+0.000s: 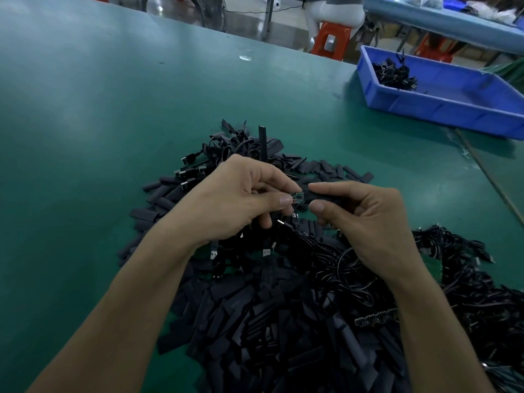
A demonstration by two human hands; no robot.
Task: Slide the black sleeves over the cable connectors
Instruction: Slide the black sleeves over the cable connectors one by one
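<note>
The two hands meet close together above a heap of parts on the green table [85,123]. The left hand [235,199] pinches a small green circuit-board connector [297,198] between thumb and forefinger, its other fingers curled under. The right hand [368,222] pinches a black sleeve [316,195] the same way, the sleeve pointing toward the left hand with its near end right against the board. Whether the sleeve has begun to cover the board cannot be told. Beneath and in front of both wrists lies a thick pile of loose flat sleeves [255,321], spreading out beyond the fingertips as well. Under the right hand and out to its right sprawls a tangle of thin black cables [467,279]. Just beyond the left hand's knuckles, several USB plugs [190,173] stick out of the heap, and one long sleeve [262,143] stands upright behind that hand. Well beyond the right hand sits a blue plastic bin [425,109] holding a small bunch of cables [395,75]. Past the table's far edge stands an orange stool [331,38].
</note>
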